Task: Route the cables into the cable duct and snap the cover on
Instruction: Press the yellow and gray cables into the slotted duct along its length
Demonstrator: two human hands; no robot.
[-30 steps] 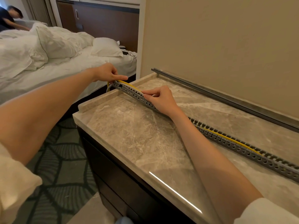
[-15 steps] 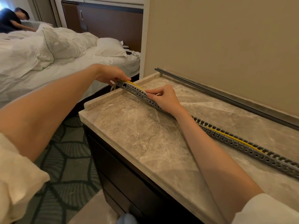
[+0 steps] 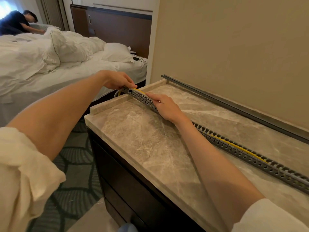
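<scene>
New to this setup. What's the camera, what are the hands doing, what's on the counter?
One camera, worn on the person's head, looks down at their two bare hands; no robot. On the marble counter lies a long grey slotted cable duct with a yellow cable running inside it. The left hand pinches the duct's far end, where the cable comes out. The right hand grips the duct a little nearer. The grey strip by the wall is probably the cover, not yet on.
</scene>
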